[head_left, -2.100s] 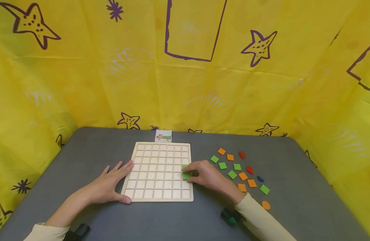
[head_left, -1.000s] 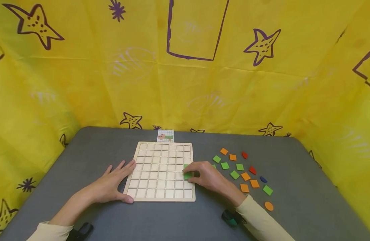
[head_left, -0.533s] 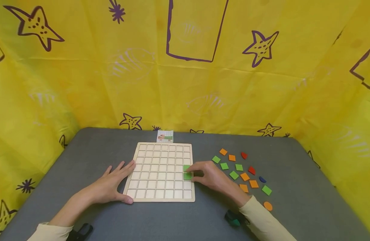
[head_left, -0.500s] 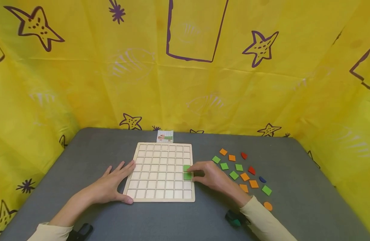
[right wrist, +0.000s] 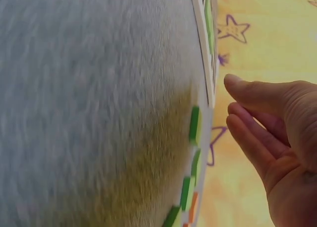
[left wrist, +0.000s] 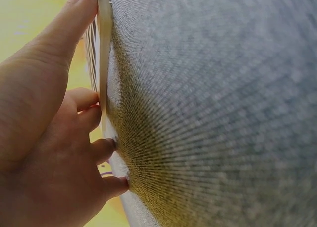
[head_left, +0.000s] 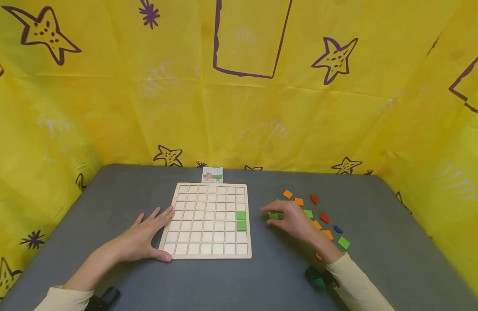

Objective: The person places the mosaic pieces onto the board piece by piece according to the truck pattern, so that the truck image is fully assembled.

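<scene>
A wooden grid board [head_left: 205, 257] lies on the grey table. Two green square tiles [head_left: 241, 226] fill neighbouring cells, one above the other, at its right edge. My left hand [head_left: 134, 244] rests spread against the board's left side, its thumb at the lower corner; the left wrist view shows the board's edge [left wrist: 104, 48] at the thumb. My right hand [head_left: 295, 219] hovers right of the board, thumb and fingers apart. A loose green tile [head_left: 273, 215] shows between them from above, but in the right wrist view the hand [right wrist: 292, 133] holds nothing and green tiles [right wrist: 195, 125] lie below.
A small picture card [head_left: 212, 175] lies behind the board. Orange tiles [head_left: 287, 194], red pieces [head_left: 314, 198], a blue piece [head_left: 338, 229] and more green tiles [head_left: 343, 242] are scattered at the right, some partly hidden by my right hand. A yellow patterned cloth [head_left: 239, 108] surrounds the table.
My right hand has let go of the green tiles at the board's right edge and moved right, over the loose pieces. My left hand stays at the board.
</scene>
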